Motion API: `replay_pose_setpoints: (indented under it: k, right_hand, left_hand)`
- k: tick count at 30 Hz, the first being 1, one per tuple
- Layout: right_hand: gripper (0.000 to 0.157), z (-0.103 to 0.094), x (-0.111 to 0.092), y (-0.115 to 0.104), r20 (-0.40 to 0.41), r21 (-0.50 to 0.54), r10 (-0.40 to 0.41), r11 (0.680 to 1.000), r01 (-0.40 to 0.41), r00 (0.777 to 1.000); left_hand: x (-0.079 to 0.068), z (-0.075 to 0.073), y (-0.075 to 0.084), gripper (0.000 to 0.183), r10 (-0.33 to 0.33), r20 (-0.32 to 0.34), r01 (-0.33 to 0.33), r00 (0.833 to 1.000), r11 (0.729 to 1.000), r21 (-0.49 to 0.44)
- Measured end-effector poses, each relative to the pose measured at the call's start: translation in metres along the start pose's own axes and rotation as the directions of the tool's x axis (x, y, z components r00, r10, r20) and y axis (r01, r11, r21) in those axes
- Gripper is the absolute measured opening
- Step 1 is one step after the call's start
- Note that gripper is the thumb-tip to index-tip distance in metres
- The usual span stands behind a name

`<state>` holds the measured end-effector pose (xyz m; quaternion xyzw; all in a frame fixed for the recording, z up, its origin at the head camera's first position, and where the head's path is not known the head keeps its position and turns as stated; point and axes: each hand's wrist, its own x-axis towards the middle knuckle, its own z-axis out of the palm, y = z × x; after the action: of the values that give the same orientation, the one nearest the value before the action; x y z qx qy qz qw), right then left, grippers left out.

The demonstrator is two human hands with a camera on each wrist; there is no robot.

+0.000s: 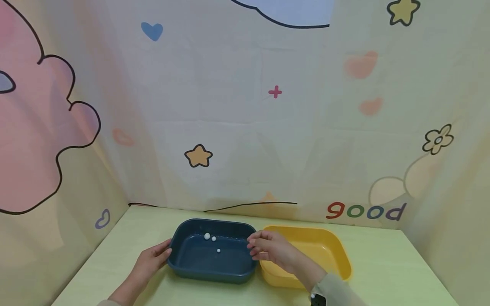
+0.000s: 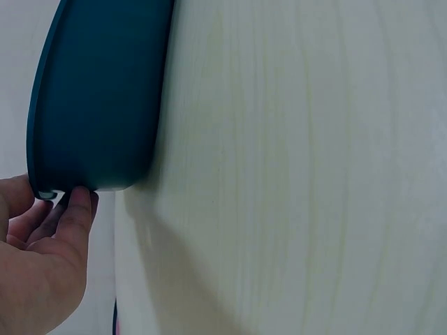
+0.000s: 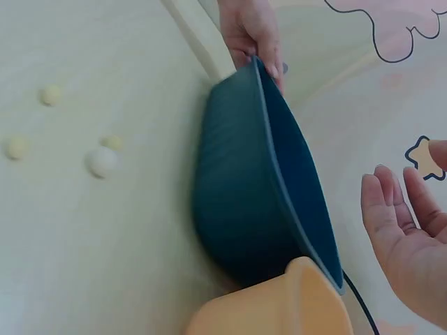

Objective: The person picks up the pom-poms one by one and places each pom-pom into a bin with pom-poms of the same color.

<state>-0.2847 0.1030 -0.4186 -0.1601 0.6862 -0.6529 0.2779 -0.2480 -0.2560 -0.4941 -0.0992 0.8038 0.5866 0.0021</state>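
Observation:
A dark blue basin [image 1: 212, 272] stands on the table with three small white balls [image 1: 207, 236] inside. At its left end my left hand [image 1: 151, 260] grips the rim; in the left wrist view the thumb and fingers of that hand [image 2: 49, 258] pinch the basin's [image 2: 98, 98] edge. My right hand [image 1: 269, 246] hovers over the blue basin's right end, beside the yellow basin [image 1: 337, 255]. In the right wrist view this hand [image 3: 408, 244] has its fingers spread loosely, and no object shows between them.
The yellow basin sits close against the blue one's right side. Several pale balls [image 3: 103, 161] lie on the table in front of the basins, seen in the right wrist view. A printed cloth [image 1: 237, 106] hangs behind the table.

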Motion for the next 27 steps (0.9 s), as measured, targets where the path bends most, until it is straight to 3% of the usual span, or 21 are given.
replay_pose_setpoints:
  k: [11, 17, 21, 27]
  right_hand:
    - [0.021, -0.008, -0.035, 0.017, 0.012, 0.042, -0.055, 0.998, 0.055, 0.998]
    - [0.033, -0.006, -0.051, 0.03, -0.015, -0.02, -0.005, 1.0, 0.005, 1.0]
    - [0.046, -0.003, -0.062, 0.042, 0.014, -0.09, 0.014, 0.996, -0.013, 1.0]
    - [0.044, -0.001, -0.074, 0.064, 0.018, -0.122, 0.092, 0.989, -0.089, 0.996]
  left_hand:
    - [0.001, -0.001, -0.001, 0.046, 0.014, 0.004, -0.014, 1.0, 1.0, -0.002]
    - [0.001, -0.001, -0.002, 0.045, 0.016, 0.001, -0.016, 1.0, 1.0, -0.006]
    - [0.0, -0.001, -0.002, 0.046, 0.006, 0.006, -0.006, 1.0, 1.0, -0.01]
    - [0.0, -0.002, 0.0, 0.046, -0.004, 0.008, 0.004, 1.0, 1.0, -0.007]
